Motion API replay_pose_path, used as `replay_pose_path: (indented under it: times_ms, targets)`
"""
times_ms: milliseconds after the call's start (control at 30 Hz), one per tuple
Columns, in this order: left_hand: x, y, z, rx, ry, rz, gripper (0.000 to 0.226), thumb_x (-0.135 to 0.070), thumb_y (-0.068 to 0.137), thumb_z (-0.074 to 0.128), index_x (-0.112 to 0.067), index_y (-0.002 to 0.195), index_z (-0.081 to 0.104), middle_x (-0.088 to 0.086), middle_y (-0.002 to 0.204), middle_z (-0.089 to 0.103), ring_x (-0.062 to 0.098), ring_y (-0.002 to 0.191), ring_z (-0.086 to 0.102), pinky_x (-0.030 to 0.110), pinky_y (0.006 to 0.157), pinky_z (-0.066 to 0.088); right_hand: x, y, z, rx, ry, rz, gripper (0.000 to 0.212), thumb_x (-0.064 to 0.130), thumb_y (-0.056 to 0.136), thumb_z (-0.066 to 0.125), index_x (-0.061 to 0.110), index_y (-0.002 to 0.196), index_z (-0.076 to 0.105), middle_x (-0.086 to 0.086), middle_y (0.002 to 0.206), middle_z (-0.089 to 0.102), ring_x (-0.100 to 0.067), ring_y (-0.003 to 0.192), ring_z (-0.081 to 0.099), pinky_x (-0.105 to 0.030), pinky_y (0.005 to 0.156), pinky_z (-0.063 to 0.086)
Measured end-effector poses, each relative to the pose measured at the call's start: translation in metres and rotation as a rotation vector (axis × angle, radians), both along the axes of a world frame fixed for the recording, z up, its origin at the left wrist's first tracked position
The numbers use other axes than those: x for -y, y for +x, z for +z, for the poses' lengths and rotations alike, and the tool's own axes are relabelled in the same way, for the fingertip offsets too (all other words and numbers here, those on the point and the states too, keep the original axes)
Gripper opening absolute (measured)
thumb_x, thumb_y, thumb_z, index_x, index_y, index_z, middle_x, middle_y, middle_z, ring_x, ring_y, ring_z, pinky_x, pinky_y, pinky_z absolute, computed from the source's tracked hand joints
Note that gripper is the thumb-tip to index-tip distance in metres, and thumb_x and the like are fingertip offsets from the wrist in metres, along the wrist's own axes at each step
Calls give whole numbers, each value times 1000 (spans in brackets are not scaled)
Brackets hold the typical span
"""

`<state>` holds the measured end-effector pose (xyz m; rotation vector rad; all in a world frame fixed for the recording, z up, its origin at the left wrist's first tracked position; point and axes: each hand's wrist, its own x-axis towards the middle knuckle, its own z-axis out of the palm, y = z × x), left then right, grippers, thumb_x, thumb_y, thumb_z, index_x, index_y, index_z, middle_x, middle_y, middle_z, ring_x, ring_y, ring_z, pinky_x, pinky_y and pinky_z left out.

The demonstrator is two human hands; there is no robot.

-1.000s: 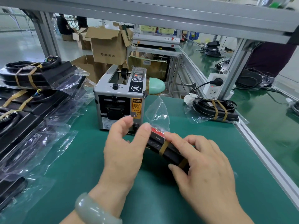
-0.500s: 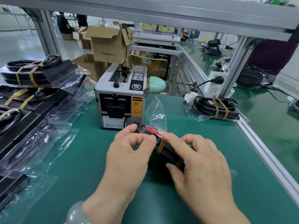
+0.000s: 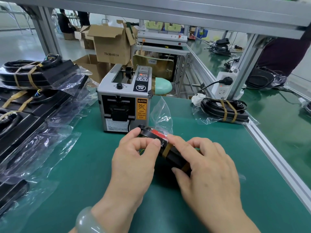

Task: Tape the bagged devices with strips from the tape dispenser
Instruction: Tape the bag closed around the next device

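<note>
bench mat (image 3: 80,174), green, under both hands. stack of bagged units (image 3: 38,78) is well off to the left of my left hand: black bodies, coiled cable, tan bands, loose film spilling my way. tape dispenser (image 3: 124,105) is just beyond my left fingertips with its outlet facing me. can't tell if a strip is waiting in it. one banded unit (image 3: 223,113) lies well out past my right hand, by the bench rail.

bagged device (image 3: 175,156) lies between my hands. it runs from near the dispenser's foot back under my right palm and looks to rest on the mat, though that's not confirmed. left hand (image 3: 133,163) pinches the far end, thumb and forefinger curled onto the plastic. right hand (image 3: 207,172) is curled over the body, forefinger tip pressing the film down by the red patch (image 3: 157,131), thumb on the near side. bag tail (image 3: 161,113) stands up loose beyond my fingertips.

handling, my read: the body is rigid and fairly dense, so grip the body, not the film. the film is thin and slick and will likely spring up if let go, so hold the fold down until a strip crosses it. tan bands (image 3: 166,149) round the body, between my hands, should give decent grip.
</note>
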<state>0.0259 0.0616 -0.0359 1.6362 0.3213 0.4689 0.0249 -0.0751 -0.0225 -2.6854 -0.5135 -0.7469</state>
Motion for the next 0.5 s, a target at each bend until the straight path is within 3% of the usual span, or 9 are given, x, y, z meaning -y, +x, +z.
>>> replay_pose_path:
  times_ms: [200,400,500]
  targets:
    - [2,0,2,10,8,25,21,-22,81,71,-25,61,74,-16,128,52,-25,115,38,-13,70,22,0,0,0,1,-1,0,84,21,44,92,38,122,64,3,88,59,-25,73,55,-34,62,45]
    - [3,1,-1,15,46,46,21,-26,80,71,-30,59,73,-27,112,50,-13,118,44,-12,75,23,0,0,0,7,0,3,85,21,43,92,37,122,64,2,87,59,-25,73,55,-35,62,46]
    - [4,2,-3,26,75,54,19,-28,79,70,-29,60,71,-23,116,50,-12,120,45,-3,82,30,0,0,0,16,2,5,86,20,43,92,36,122,64,2,87,59,-25,72,55,-36,61,47]
